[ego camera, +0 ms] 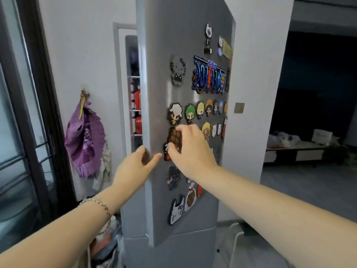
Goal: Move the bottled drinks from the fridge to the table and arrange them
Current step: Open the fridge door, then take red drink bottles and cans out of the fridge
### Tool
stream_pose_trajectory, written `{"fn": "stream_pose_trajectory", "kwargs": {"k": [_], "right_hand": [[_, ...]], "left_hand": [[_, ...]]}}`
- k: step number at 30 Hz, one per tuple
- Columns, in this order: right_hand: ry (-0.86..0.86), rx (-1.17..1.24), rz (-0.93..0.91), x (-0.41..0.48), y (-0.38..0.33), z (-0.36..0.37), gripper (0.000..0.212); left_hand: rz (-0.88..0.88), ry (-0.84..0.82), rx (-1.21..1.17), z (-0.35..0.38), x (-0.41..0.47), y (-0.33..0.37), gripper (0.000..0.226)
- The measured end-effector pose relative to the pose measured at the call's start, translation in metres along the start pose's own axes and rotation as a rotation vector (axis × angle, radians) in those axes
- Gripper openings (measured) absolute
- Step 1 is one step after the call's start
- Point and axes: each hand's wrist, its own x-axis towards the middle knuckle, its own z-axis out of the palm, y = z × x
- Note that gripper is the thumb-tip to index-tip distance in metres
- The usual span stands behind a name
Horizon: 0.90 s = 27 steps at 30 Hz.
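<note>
The grey fridge door (164, 35), covered in pixel-art magnets, stands slightly ajar. My left hand (135, 167) grips its left edge, fingers curled behind the edge and thumb on the front. Fingertips of my right hand (191, 151) press on the door front, over a brown chocolate-bar magnet (174, 139). Through the narrow gap I see fridge shelves with two red drink containers (138, 99), one on the shelf above the other (138, 125). The remainder of the fridge interior is hidden by the door.
A purple cloth bag (85, 140) hangs on the white wall left of the fridge. A dark-framed glass door (19, 132) fills the far left. To the right, a dim room holds a low bench (295, 149). A white cable (235, 240) lies on the floor.
</note>
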Motion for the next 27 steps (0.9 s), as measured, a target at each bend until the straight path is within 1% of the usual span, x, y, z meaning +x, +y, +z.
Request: {"fn": "stream_pose_trajectory", "kwargs": {"k": [3, 4, 6, 8, 10, 13, 16, 19, 22, 27], "right_hand": [[0.104, -0.043, -0.003, -0.023, 0.000, -0.032, 0.062], [0.150, -0.055, 0.030, -0.032, 0.004, -0.042, 0.067], [0.205, -0.074, 0.139, -0.047, 0.013, -0.052, 0.080], [0.238, -0.118, 0.267, -0.062, 0.030, -0.066, 0.089], [0.289, -0.173, 0.386, -0.072, 0.053, -0.083, 0.094], [0.379, -0.244, 0.539, -0.079, 0.088, -0.109, 0.100], [0.446, -0.284, 0.662, -0.084, 0.124, -0.129, 0.098], [0.472, -0.233, 0.735, -0.086, 0.163, -0.150, 0.093], [0.433, -0.160, 0.775, -0.084, 0.201, -0.175, 0.089], [0.384, -0.055, 0.836, -0.081, 0.245, -0.201, 0.088]], "left_hand": [[0.163, -0.192, -0.125, 0.011, -0.028, 0.041, 0.024], [0.227, -0.250, -0.175, 0.015, -0.034, 0.052, 0.026], [0.303, -0.297, -0.217, 0.023, -0.039, 0.065, 0.035], [0.295, -0.279, -0.203, 0.038, -0.035, 0.079, 0.034], [0.237, -0.279, -0.160, 0.056, -0.026, 0.096, 0.034], [0.148, -0.352, -0.071, 0.082, -0.014, 0.117, 0.029], [0.137, -0.466, 0.008, 0.105, -0.007, 0.140, 0.026], [0.134, -0.537, 0.073, 0.119, -0.001, 0.166, 0.021], [0.129, -0.533, 0.075, 0.127, 0.004, 0.186, 0.025], [0.186, -0.523, 0.147, 0.140, 0.015, 0.201, 0.031]]}}
